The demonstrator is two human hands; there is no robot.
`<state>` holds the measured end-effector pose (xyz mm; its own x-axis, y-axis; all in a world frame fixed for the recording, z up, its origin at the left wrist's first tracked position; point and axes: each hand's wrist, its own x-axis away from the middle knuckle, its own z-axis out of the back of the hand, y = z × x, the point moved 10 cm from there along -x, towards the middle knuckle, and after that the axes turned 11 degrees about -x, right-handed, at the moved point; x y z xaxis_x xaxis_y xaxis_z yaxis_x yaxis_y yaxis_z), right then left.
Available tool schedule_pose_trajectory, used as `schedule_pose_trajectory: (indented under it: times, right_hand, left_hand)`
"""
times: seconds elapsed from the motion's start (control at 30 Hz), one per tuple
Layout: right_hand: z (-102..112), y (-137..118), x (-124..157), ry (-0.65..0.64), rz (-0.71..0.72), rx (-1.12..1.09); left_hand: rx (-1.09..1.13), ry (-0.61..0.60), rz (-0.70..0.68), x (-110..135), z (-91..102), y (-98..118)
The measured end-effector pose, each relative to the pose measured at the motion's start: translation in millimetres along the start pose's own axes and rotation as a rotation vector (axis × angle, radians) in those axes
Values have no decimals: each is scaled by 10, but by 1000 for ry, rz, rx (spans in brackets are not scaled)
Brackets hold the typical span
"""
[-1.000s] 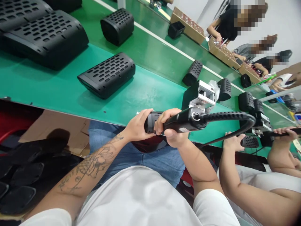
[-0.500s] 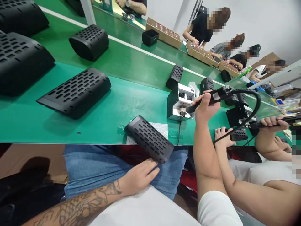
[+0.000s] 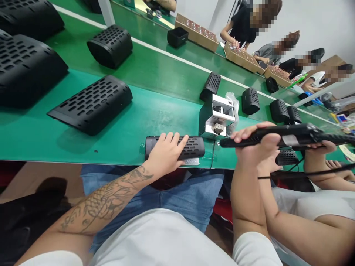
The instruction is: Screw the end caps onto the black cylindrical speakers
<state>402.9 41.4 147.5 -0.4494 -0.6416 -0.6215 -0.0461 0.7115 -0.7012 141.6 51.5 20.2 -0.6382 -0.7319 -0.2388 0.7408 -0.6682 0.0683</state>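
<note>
My left hand lies across a black perforated housing, fingers spread over its slotted top and thumb along the near side. The housing rests lengthwise near the table's front edge, partly over a pale pad. In my right hand is a black electric screwdriver, held almost level. Its tip points left, just past the housing's right end and below a screw feeder. A small metallic bit shows at the tip; whether it carries a screw I cannot tell.
More black housings stand on the green table, several at left and along the back. A co-worker's hand is close on my right, near another housing. Cartons of small parts line the far side, where other people work.
The housing has gone from tilted over my lap to flat on the table, with my left hand now on top. My right hand has lowered the screwdriver away from the feeder.
</note>
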Motion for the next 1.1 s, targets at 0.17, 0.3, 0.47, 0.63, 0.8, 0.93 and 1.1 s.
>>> schedule_pose_trajectory:
  times: [0.17,0.3,0.47,0.63,0.8,0.93,1.1]
  right_hand:
    - [-415,-229,463,-277,-90,-164]
    - [-487,-72,574,-247,-114,-193]
    - [-520,111,588,-229,-164,-185]
    - [-587,196,651,-282,-198,-205]
    - [-715,209,699,-411,-236,-300]
    - [-771,233,715,-464,-303,-352]
    - [-741,292,713,-447,-342,-348]
  left_hand:
    - [-50,3,-6,138,-3,-130]
    - [-40,-32,-8,163,-1,-121]
    - [-46,-39,8,160,22,-77]
    - [-65,-48,4,162,35,-66]
    - [-40,-95,30,145,48,-63]
    - [-121,-158,12,132,65,-30]
    - [-160,-189,12,120,75,-28]
